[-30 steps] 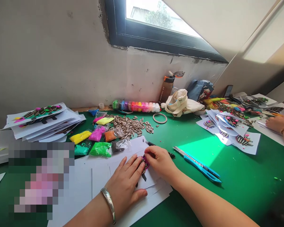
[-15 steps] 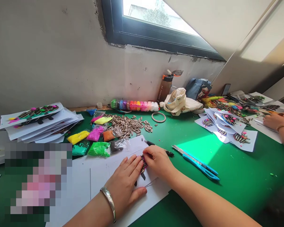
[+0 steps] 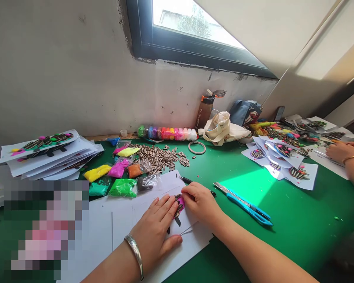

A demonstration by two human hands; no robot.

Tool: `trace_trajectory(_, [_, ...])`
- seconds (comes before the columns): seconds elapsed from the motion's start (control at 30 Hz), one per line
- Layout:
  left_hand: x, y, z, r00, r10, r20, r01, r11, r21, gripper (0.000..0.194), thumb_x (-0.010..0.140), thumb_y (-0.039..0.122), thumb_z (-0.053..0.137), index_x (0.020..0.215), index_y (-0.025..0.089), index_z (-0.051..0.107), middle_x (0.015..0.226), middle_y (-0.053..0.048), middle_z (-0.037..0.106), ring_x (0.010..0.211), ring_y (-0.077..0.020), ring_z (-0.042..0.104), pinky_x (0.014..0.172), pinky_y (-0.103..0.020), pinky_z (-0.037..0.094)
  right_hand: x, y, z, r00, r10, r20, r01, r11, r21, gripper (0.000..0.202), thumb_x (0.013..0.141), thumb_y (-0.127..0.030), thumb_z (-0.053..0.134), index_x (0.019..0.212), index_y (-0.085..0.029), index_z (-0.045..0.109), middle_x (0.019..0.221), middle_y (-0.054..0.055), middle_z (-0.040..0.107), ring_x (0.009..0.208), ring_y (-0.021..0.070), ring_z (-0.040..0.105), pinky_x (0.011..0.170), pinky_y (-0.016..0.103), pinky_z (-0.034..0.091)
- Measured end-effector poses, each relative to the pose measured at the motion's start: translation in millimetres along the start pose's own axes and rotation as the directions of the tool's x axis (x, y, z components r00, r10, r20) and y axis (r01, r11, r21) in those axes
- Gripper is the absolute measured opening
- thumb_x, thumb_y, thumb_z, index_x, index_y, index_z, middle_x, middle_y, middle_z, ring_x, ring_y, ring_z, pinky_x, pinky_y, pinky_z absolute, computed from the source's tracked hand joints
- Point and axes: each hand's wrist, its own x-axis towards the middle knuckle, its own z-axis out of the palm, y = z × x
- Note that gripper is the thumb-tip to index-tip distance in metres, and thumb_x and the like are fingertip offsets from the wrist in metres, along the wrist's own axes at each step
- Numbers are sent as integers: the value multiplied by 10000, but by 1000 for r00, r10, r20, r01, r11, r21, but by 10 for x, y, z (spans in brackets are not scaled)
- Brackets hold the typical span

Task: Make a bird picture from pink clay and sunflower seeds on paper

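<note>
My left hand (image 3: 157, 220) lies flat on a white sheet (image 3: 165, 182), fingers stretched out, its fingertips at the left edge of a small figure (image 3: 180, 203) of pink clay with striped seeds and black shapes below it. At the figure's right side is my right hand (image 3: 199, 200), thumb and forefinger pinched together; whatever is between them is too small to make out. A black pen (image 3: 186, 179) lies just beyond my right hand, partly hidden by it. Further right lies a blue utility knife (image 3: 244, 204) on the green table (image 3: 297, 220).
Bags of coloured clay (image 3: 123, 187) and a pile of sunflower seeds (image 3: 161, 157) lie beyond the sheet. Stacked pictures (image 3: 61, 157) stand at left, more pictures (image 3: 302, 175) at right. Behind are a tape roll (image 3: 197, 147), cloth bag (image 3: 221, 131) and bottle (image 3: 205, 112). Another person's hands (image 3: 342, 151) are at far right.
My right hand has shifted slightly right and up, away from the figure's middle, so more of the pink clay and seeds shows. My left hand stays in place.
</note>
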Motion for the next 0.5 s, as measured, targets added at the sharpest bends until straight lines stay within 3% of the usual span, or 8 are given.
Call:
trace_trajectory(0.13, [-2,-3,4,1000,6,20,-6,1000,7,635,871,395,581,1421,144,386,1448,-122,425,1336,-320,381,1076,-518,367,-39,6,-26,1000,2,20,-2,1000,-25,193,858,-106,537,765,-184,687,724,14,576,721,139,531,675,239,391])
trace_trajectory(0.3, [-33,-21,62,1000,2,-29,-2,1000,-2,672,873,413,575,1449,165,332,1472,-101,398,1361,-302,342,1099,-510,336,-47,4,27,1000,-1,27,2,999,-47,198,848,-94,539,753,-181,690,721,15,572,720,142,529,677,247,392])
trace_trajectory(0.5, [9,0,-24,999,9,46,-10,1000,18,631,885,418,560,1421,138,383,1452,-117,417,1340,-316,376,1070,-523,375,-27,25,-6,1000,-8,21,8,1000,-16,192,850,-111,542,770,-185,700,731,19,611,714,143,557,670,241,414])
